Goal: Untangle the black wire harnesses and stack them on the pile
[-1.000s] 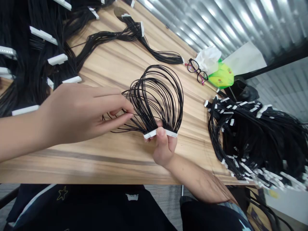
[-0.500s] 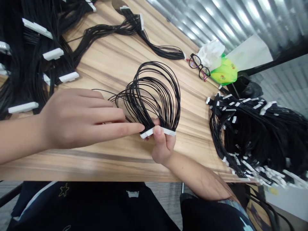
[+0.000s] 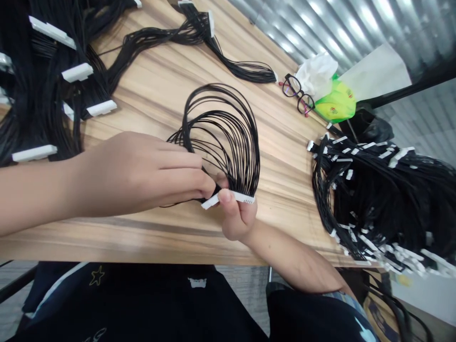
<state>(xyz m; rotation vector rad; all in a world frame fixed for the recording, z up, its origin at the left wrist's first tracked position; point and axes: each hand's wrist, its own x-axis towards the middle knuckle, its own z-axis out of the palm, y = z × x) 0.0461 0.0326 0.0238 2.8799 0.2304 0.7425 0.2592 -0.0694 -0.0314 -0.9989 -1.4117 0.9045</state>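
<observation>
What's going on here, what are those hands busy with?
A person's right hand holds white connectors above the wooden table, with black wires looping up from them. The left hand has its fingers closed on part of those wires, close to the connectors' left end. More black wire bundles with white connectors lie in a heap on the left and another on the right.

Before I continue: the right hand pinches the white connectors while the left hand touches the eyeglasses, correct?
No, the head view shows the left hand on the looped black wires, not the eyeglasses; the right hand does pinch the white connectors.
</observation>
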